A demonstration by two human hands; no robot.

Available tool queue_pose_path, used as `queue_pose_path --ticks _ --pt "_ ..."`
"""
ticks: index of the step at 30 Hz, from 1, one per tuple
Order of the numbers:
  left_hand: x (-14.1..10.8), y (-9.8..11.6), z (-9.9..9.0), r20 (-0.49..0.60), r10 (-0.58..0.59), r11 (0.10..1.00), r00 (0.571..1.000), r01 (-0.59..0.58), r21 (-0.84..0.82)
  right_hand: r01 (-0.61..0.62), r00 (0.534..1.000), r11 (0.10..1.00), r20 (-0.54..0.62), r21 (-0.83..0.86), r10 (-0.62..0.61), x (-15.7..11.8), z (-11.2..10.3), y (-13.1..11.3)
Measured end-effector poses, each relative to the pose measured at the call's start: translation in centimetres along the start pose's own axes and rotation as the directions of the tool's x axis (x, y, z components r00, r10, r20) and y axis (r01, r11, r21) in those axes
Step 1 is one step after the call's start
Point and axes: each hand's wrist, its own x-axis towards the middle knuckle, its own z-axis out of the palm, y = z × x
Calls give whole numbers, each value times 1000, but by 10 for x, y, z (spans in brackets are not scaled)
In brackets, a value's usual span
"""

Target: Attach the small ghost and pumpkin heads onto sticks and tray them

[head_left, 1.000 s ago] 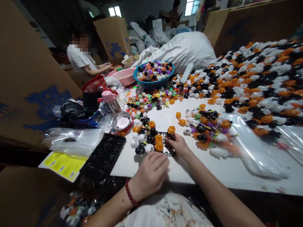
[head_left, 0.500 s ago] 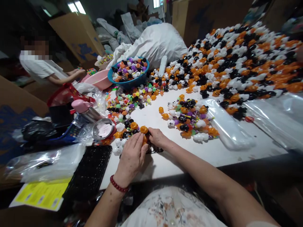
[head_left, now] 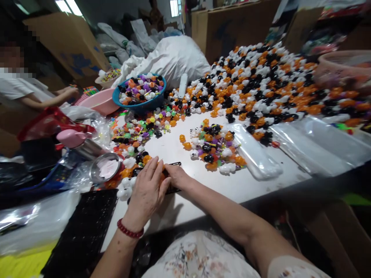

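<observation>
Orange toys [head_left: 162,177] by a black rack [head_left: 175,164] on the white table [head_left: 164,144] are partly hidden by the bent left hand [head_left: 146,189] and curled right hand [head_left: 178,177]; what is gripped cannot be told.

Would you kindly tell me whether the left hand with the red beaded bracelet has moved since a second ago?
Yes: judged against the round silver metal dish, the left hand has moved forward, now reaching about level with it.

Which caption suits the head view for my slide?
Left hand and right hand together over a black frame on a white table, toys heaped beyond.
</observation>
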Motion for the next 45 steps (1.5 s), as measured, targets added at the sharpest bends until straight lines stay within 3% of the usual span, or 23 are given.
queue_pose_path --ticks 3,5,7,9,11,13,15,17,21,29,33,41,45 --pt "6 -2 6 54 -9 999 999 8 32 78 996 996 -45 -38 -80 -11 -11 -1" --pt "7 -4 7 81 -31 999 996 28 40 149 974 985 -159 -88 -162 -33 -28 0" --pt "6 -7 7 86 -45 999 995 43 31 146 936 963 -283 -227 -209 -61 -55 5" --pt "6 -8 5 76 -47 999 996 46 12 -5 891 896 -409 -445 -198 -88 -87 15" --pt "7 -9 3 71 -45 999 996 45 -4 -220 858 759 -492 -613 -148 -107 -115 30" --pt "8 -9 1 80 -50 999 996 50 -5 -347 857 615 -506 -709 -100 -114 -135 45" --pt "10 -9 1 100 -53 999 994 54 -1 -362 881 526 -466 -770 -76 -111 -143 58" --pt "11 -9 0 117 -57 998 992 57 1 -326 904 500 -420 -802 -84 -103 -145 65" --pt "9 -9 -2 138 -66 997 988 70 -21 -260 904 549 -400 -795 -150 -88 -135 63" --pt "5 -11 -3 102 -32 999 994 36 -36 -73 896 711 -359 -699 -260 -74 -90 45" --pt "4 -13 -2 93 -16 999 995 19 -28 15 909 724 -292 -690 -298 -67 -71 36" --pt "4 -13 -3 108 5 1000 994 -3 -19 34 937 734 -234 -678 -259 -56 -60 26" --pt "4 -12 -3 107 6 1000 994 -6 -9 15 941 810 -265 -587 -209 -51 -63 19"
